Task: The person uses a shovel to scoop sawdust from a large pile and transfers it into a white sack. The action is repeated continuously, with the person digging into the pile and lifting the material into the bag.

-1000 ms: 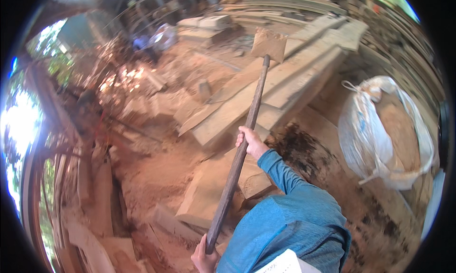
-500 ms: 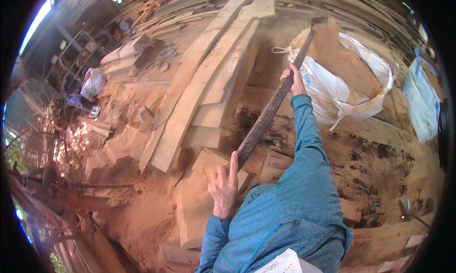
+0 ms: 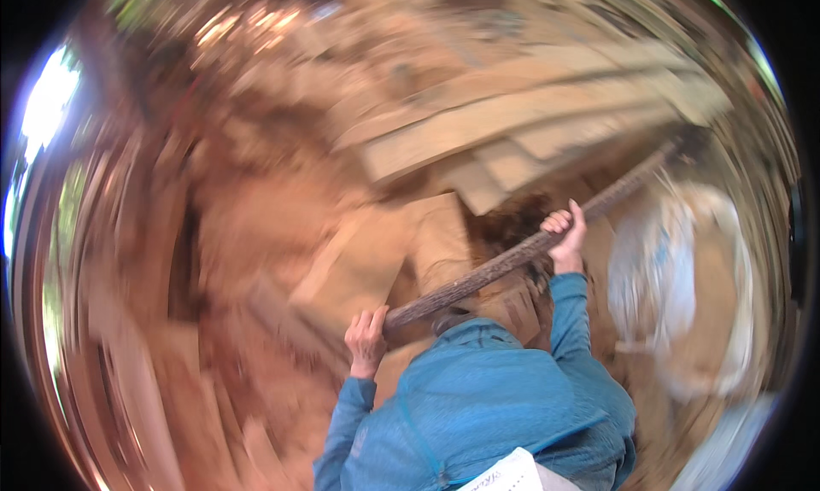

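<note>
A long, dark wooden-handled tool (image 3: 491,271) slants across the view from lower left to upper right. My left hand (image 3: 366,341) is closed round its near end, close to my body. Farther along the handle, my right hand (image 3: 567,237) grips it with the arm stretched out. The tool's dark head at the far end is blurred, so its kind cannot be made out. Just beyond and to the right of my right hand stands a white woven bulk bag (image 3: 653,277), its mouth open and brown sawdust inside.
Long sawn planks (image 3: 478,124) lie across the far side. Wood blocks (image 3: 359,260) sit on reddish sawdust (image 3: 248,226) in front of me. More boards (image 3: 128,371) lie at the left, and a pale blue bag (image 3: 726,448) is at the lower right. Motion blurs much of this.
My view has swung left, so planks and bulk bag appear turned and shifted right. The tool's head has come away from above the bag, where brown dust hung. Both hands keep their grip.
</note>
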Available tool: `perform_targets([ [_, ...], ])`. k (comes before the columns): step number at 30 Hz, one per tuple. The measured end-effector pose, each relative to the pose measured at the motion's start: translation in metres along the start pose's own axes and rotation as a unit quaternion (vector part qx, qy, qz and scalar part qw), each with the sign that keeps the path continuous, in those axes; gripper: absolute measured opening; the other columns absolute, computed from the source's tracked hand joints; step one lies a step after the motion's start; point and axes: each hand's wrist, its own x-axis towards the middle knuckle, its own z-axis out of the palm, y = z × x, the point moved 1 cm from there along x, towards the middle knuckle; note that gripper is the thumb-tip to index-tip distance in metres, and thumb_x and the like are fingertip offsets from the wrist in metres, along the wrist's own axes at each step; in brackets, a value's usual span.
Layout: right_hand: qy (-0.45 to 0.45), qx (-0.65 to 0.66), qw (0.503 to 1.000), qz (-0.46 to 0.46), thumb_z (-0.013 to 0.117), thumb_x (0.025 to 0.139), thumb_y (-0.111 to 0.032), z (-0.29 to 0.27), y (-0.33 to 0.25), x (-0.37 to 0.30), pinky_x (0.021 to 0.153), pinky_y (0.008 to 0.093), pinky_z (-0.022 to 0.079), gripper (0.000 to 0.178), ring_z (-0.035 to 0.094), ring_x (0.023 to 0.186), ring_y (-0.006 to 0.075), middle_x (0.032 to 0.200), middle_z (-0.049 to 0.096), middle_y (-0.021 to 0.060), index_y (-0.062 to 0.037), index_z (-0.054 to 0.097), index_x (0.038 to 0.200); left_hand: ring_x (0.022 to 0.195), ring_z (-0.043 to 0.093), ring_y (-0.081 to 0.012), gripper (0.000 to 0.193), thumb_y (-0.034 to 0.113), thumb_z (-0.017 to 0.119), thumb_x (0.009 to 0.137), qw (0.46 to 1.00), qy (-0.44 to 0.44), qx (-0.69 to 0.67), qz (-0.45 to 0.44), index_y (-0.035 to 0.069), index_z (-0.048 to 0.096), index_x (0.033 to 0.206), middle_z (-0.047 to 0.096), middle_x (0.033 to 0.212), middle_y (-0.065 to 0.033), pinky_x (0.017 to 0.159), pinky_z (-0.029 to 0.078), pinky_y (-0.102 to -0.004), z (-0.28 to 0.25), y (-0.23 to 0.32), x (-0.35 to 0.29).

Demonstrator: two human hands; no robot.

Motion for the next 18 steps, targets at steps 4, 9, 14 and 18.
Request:
perform_targets([
  [4,-0.049,-0.09,0.985,0.142,0.056,0.098,-0.032,0.036,0.102,0.018,0.058,0.0302,0.042,0.04,0.039,0.049,0.0128,0.052,0.039,-0.0034,-0.0172,0.043,0.064,0.069,0.057,-0.0245,0.029,0.004,0.067,0.066,0.981,-0.004,0.034,-0.188,0.017,0.067,0.092,0.055,0.075,-0.0044,0.059,0.047,-0.0362,-0.016,-0.012,-0.105],
  [9,-0.098,-0.183,0.919,0.334,0.058,0.097,-0.027,0.064,0.222,0.009,0.067,0.0348,0.044,0.031,0.043,0.055,0.0135,0.058,0.04,-0.0039,-0.0174,0.044,0.071,0.073,0.06,-0.0273,0.033,0.003,0.069,0.06,0.936,0.025,0.044,-0.349,0.015,0.066,0.09,0.059,0.079,-0.0056,0.062,0.05,-0.0388,-0.028,0.016,-0.222],
  [14,-0.125,-0.268,0.822,0.487,0.062,0.095,-0.029,0.078,0.31,-0.035,0.074,0.04,0.048,0.031,0.049,0.06,0.0167,0.06,0.045,-0.0011,-0.0156,0.047,0.071,0.079,0.064,-0.0313,0.026,0.005,0.068,0.065,0.855,0.031,0.017,-0.518,0.011,0.064,0.09,0.064,0.085,-0.0086,0.068,0.052,-0.0411,-0.04,0.101,-0.303],
  [18,-0.145,-0.313,0.747,0.569,0.063,0.095,-0.031,0.078,0.356,-0.089,0.076,0.0424,0.049,0.029,0.054,0.063,0.0194,0.062,0.05,0.0013,-0.0138,0.052,0.074,0.076,0.064,-0.033,0.024,0.009,0.069,0.067,0.788,0.07,0.044,-0.61,0.011,0.064,0.09,0.064,0.081,-0.011,0.067,0.051,-0.0423,-0.05,0.172,-0.344],
])
